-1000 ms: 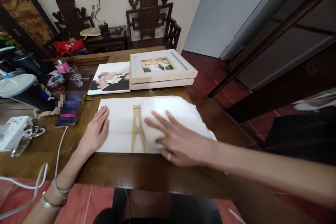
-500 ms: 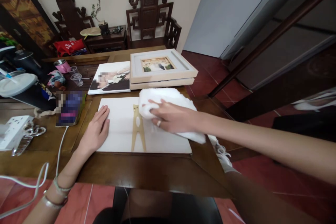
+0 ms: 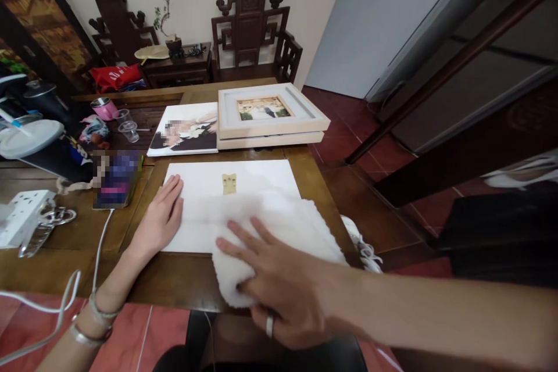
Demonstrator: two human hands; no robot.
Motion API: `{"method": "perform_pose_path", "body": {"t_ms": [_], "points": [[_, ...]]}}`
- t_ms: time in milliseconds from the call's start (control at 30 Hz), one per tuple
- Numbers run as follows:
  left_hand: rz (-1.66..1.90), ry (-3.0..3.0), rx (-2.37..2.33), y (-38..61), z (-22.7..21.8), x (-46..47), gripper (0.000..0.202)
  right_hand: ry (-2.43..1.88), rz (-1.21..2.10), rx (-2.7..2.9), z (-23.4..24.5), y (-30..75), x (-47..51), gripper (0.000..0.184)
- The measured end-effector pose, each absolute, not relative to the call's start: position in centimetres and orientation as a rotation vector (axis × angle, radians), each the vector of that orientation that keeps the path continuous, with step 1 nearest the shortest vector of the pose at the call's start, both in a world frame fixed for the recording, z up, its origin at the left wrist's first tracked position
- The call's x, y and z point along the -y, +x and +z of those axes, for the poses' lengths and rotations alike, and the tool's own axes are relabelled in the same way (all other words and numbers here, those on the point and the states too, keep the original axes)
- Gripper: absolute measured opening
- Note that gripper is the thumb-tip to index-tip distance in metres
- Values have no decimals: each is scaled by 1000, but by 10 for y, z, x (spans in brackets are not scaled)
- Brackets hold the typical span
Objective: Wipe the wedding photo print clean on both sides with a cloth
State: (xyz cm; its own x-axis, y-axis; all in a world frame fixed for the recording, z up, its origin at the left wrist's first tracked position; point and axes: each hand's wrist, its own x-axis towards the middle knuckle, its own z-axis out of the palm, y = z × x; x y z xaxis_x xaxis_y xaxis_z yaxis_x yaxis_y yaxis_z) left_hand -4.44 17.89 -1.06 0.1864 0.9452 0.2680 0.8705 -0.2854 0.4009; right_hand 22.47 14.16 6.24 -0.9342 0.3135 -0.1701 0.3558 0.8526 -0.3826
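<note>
A white panel (image 3: 209, 186) lies face down on the wooden table (image 3: 192, 279), with a tan wooden stand piece (image 3: 229, 183) fixed to its middle. My left hand (image 3: 159, 221) lies flat and open on the panel's left edge. My right hand (image 3: 274, 285) presses with spread fingers on a white fluffy cloth (image 3: 279, 226), which covers the panel's near right part and hangs over the table's front edge. The cloth hides most of the stand piece.
Behind the panel are a photo print (image 3: 185, 129) and two stacked light wooden frames (image 3: 270, 119). A phone (image 3: 115, 180) with a white cable, a power strip (image 3: 20, 218), cups (image 3: 126, 125) and clutter sit at the left. Carved chairs (image 3: 253, 29) stand by the wall.
My right hand has dragged the cloth from the panel's far right corner down toward me, to the near edge of the table. My left hand has stayed in place.
</note>
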Motion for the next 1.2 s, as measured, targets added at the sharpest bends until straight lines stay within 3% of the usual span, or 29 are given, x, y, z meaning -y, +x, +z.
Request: {"method": "perform_pose_path", "body": {"t_ms": [133, 300, 467, 633, 767, 1033, 1200], "points": [[692, 2284, -1782, -45, -10, -179, 52, 657, -577, -2995, 61, 217, -188, 25], [668, 2287, -1771, -46, -6, -179, 52, 862, -115, -2998, 44, 183, -235, 38], [670, 2286, -1770, -46, -8, -179, 53, 646, 167, -3082, 40, 167, -201, 39], [648, 2288, -1735, -49, -12, -178, 52, 297, -28, -3173, 52, 176, -144, 36], [595, 2282, -1718, -51, -11, -177, 53, 345, -214, -3193, 51, 172, -158, 32], [629, 2266, -1719, -51, -10, -178, 53, 827, 48, -3054, 38, 133, -234, 45], [650, 2267, -1665, -56, -12, -178, 55, 636, 59, -3138, 38, 138, -189, 40]]}}
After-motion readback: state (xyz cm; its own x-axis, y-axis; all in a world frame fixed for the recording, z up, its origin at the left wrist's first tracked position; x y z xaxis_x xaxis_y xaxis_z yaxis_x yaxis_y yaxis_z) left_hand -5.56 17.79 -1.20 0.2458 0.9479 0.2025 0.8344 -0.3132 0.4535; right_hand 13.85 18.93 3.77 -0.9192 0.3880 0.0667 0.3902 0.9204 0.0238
